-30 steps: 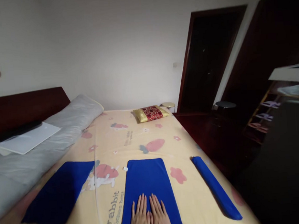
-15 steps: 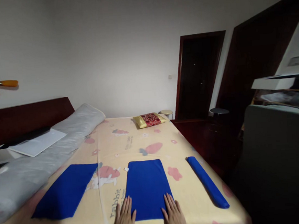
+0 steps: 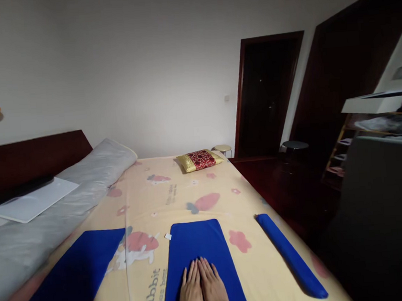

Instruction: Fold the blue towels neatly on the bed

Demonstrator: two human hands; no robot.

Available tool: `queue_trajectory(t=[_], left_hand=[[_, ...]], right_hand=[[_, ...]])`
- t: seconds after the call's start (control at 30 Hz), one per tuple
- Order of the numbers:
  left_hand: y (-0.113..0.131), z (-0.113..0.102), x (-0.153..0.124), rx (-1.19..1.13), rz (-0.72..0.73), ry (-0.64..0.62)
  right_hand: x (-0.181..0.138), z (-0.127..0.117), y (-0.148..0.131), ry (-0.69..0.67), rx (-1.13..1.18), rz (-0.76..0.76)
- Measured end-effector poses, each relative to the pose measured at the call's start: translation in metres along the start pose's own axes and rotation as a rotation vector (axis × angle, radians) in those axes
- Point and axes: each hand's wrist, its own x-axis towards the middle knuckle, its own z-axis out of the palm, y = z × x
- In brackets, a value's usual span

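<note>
A blue cloth (image 3: 198, 239) with a small white tag lies flat on the patterned bed sheet in front of me. My left hand (image 3: 191, 288) rests palm down on its middle, fingers stretched out. Right beside it, my right hand (image 3: 213, 286) lies flat on the same cloth, the two hands touching along their inner edges. To the left is another blue cloth (image 3: 75, 276), spread flat and partly in shadow. On the right side of the bed lies a blue cloth roll (image 3: 291, 257).
A red and gold pillow (image 3: 200, 160) sits at the far end of the bed sheet (image 3: 176, 189). Along the left run a grey rolled bedding (image 3: 94, 172) and a white flat object (image 3: 34, 198). Stools (image 3: 294, 146) and a dark cabinet (image 3: 386, 201) stand to the right.
Both hands have moved from the side edges of the middle blue cloth to its centre, coming together there. The view has shifted slightly closer.
</note>
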Motion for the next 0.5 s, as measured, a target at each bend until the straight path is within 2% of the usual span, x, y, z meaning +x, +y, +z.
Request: queue_trajectory(t=[0.1,0.27,0.37,0.5], left_hand=[[-0.012,0.004,0.012,-0.019,0.036,-0.033],[-0.033,-0.001,0.046,-0.066,0.145,0.028],[-0.041,0.000,0.072,-0.099,0.106,0.044],[-0.053,0.006,0.103,-0.106,-0.035,0.078]], right_hand=[[0.015,-0.001,0.006,-0.009,0.000,-0.052],[0.043,-0.006,0.024,-0.017,-0.026,-0.002],[0.062,-0.006,0.041,0.006,-0.055,0.047],[0.088,-0.008,0.066,0.022,-0.099,0.030]])
